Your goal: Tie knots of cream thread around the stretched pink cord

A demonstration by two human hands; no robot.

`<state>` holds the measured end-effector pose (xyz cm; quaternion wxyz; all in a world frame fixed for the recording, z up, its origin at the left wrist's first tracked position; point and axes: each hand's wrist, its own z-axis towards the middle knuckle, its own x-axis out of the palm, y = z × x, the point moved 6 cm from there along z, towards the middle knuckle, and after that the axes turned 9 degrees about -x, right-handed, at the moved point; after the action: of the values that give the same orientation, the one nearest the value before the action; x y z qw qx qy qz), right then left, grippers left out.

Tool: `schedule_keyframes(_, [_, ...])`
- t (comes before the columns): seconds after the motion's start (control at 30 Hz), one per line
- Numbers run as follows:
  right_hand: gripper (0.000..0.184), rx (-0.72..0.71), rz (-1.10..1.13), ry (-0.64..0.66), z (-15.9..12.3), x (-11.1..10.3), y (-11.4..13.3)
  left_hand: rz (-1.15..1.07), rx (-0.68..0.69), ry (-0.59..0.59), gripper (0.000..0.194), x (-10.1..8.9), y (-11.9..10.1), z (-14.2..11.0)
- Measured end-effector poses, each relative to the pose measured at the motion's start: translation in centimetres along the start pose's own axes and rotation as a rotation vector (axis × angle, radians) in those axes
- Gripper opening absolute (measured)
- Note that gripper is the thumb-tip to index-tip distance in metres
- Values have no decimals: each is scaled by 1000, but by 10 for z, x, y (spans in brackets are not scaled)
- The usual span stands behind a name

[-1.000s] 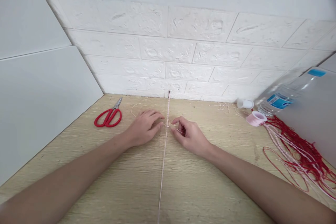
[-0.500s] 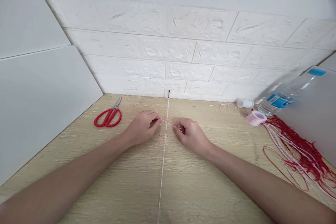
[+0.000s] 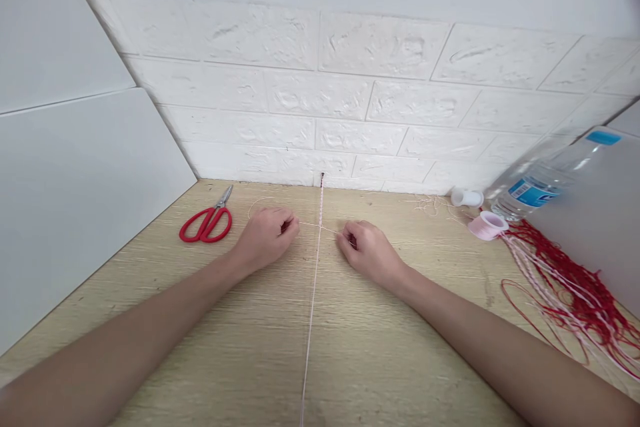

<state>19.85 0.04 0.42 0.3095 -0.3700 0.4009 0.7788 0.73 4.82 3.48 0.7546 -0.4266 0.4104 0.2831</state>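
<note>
A pale pink braided cord [image 3: 321, 203] runs down from a dark fixing point at the foot of the wall. Below the braid, a straight pale core cord [image 3: 312, 317] stretches toward the bottom edge. My left hand [image 3: 270, 233] is closed, pinching one end of a thin pale thread [image 3: 309, 223]. On the other side, my right hand [image 3: 369, 250] pinches the thread's other end. Between the hands the thread lies taut across the core cord, meeting it in a small knot at the braid's lower end. A loose loop of thread curves behind my left hand.
Red-handled scissors [image 3: 206, 223] lie left of my left hand. At the right stand a pink thread spool [image 3: 488, 225], a white spool [image 3: 467, 197] and a water bottle [image 3: 537, 183]. Red and pink cords [image 3: 575, 287] are heaped nearby. A white brick-patterned wall [image 3: 345, 97] borders the table.
My hands have moved slightly apart, the left one to the left and the right one to the right. The open loop at the core cord has drawn tight into a small knot.
</note>
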Motion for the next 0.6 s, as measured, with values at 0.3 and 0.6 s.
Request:
schedule_keyframes(0.3, [27, 6, -18, 1, 1, -1, -2, 106, -32, 36, 27, 3, 7, 2])
schedule_keyframes(0.6, [27, 19, -43, -11, 3, -1, -8, 226, 5, 65, 26, 5, 7, 3])
